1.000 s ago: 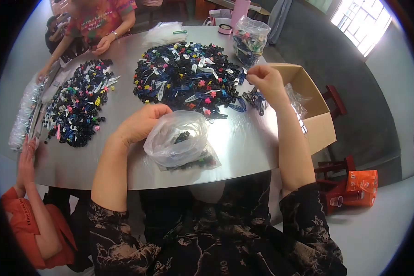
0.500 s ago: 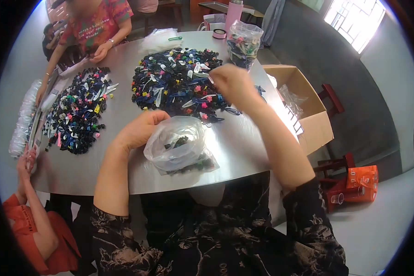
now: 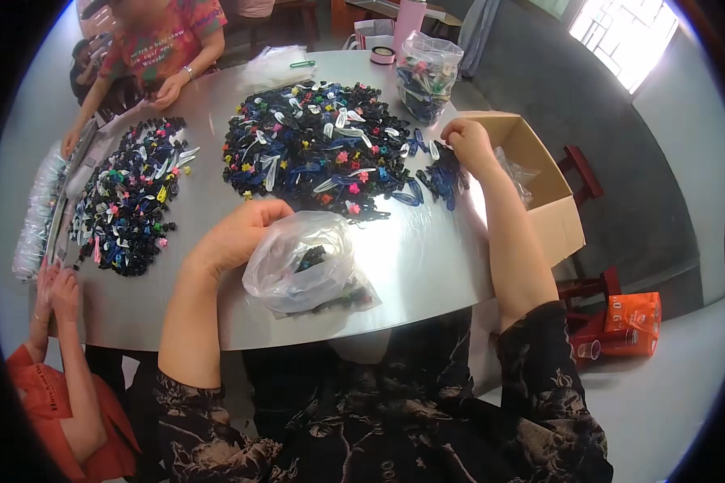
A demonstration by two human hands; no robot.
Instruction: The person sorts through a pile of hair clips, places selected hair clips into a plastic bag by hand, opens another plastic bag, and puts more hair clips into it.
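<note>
My left hand (image 3: pixel 238 233) is closed on the rim of a clear plastic bag (image 3: pixel 278 278), which stands mouth up near the table edge. A few dark hair clips (image 3: pixel 312 258) lie inside it. At the table's right side my right hand (image 3: pixel 471 146) has its fingers pinched together, just above a small cluster of dark blue and black hair clips (image 3: pixel 441 179). A white snap clip (image 3: pixel 434 150) is close to the fingertips; whether they hold anything is too small to tell. Left of this hand spreads a large heap of mixed hair clips (image 3: pixel 306 149).
A filled clip bag (image 3: pixel 428 80), pink tape roll (image 3: pixel 383 55) and pink bottle (image 3: pixel 408 28) stand at the back. Flat plastic bags (image 3: pixel 274 68) lie nearby. Right is a cardboard box (image 3: pixel 560 217). Two co-workers sit left, by another clip heap (image 3: pixel 129 201) and a plastic roll (image 3: pixel 40 213).
My right hand has moved right, from the large heap's edge to the small cluster. My left hand and the bag have stayed nearly in place. The lower-left co-worker's hands have shifted slightly.
</note>
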